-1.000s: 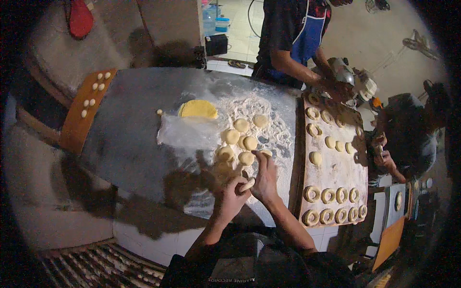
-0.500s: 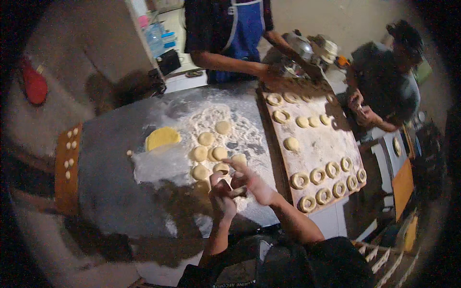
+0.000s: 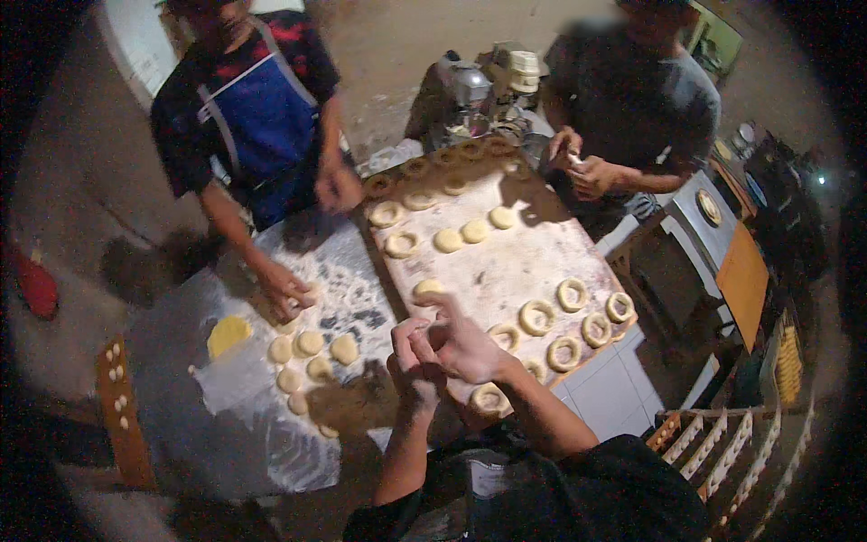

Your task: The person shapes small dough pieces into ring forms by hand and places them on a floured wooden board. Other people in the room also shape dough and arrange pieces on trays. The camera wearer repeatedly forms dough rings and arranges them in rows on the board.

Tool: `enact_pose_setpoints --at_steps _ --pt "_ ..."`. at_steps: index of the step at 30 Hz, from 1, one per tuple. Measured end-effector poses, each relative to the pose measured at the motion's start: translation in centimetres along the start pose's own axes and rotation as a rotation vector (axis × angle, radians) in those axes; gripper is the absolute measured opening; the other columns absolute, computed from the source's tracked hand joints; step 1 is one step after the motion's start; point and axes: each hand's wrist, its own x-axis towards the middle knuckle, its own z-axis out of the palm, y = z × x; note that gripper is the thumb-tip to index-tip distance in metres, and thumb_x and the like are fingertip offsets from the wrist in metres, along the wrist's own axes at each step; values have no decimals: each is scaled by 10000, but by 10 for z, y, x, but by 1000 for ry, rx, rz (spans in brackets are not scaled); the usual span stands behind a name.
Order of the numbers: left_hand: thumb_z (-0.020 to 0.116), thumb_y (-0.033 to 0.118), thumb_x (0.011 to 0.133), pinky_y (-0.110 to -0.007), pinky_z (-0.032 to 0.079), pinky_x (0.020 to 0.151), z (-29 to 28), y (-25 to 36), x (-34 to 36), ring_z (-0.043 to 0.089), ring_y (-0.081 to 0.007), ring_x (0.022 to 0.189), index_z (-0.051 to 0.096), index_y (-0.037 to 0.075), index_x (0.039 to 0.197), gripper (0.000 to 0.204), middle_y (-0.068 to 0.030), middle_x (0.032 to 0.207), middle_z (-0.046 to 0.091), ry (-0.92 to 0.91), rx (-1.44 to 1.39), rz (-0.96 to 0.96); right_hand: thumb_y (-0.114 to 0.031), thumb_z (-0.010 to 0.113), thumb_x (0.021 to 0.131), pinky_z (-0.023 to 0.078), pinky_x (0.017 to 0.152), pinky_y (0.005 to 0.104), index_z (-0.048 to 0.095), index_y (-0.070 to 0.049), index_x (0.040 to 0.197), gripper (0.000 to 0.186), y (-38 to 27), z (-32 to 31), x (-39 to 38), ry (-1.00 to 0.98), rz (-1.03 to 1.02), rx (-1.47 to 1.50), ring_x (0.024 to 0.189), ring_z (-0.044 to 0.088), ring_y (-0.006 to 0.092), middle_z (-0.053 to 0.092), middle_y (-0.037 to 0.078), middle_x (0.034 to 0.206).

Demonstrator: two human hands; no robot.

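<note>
My left hand (image 3: 415,359) and my right hand (image 3: 474,350) meet over the near left edge of a floured wooden board (image 3: 533,262). Their fingers are curled together around a piece of dough, mostly hidden by the fingers in this view. Dough rings (image 3: 554,356) sit in rows on the board's near right part, and several more lie at its far end. Between them are flat dough rounds (image 3: 474,231), one (image 3: 427,288) just beyond my fingertips. More dough rounds (image 3: 310,342) lie on the dark floured table (image 3: 181,434) to the left.
A co-worker in a blue apron (image 3: 262,108) reaches a hand (image 3: 284,289) to the table's dough. Another person's hands (image 3: 587,172) work over the board's far right. Stand mixers (image 3: 468,90) stand behind. A yellow dough sheet (image 3: 230,337) lies left; a slatted rack (image 3: 722,452) is near right.
My view has turned right, and my hands have moved from over the table to the board, staying together. The apron wearer's hand has come down to the table's dough rounds.
</note>
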Motion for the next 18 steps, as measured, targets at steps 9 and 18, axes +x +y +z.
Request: enact_pose_setpoints --at_steps 9,18 --pt "361 148 956 -362 430 581 151 39 -3 570 -257 639 477 30 1037 184 -142 831 588 -226 23 84 -556 364 925 368 470 294 317 -88 1233 562 -2 -162 -57 109 -125 750 428 456 158 528 82 536" --pt "368 202 972 -425 446 562 274 49 -15 614 -360 639 455 53 1072 199 -208 722 595 -452 -144 -29 -385 449 925 445 505 204 369 -129 1304 464 -15 -263 -91 510 117 401 538 538 106 491 17 617"
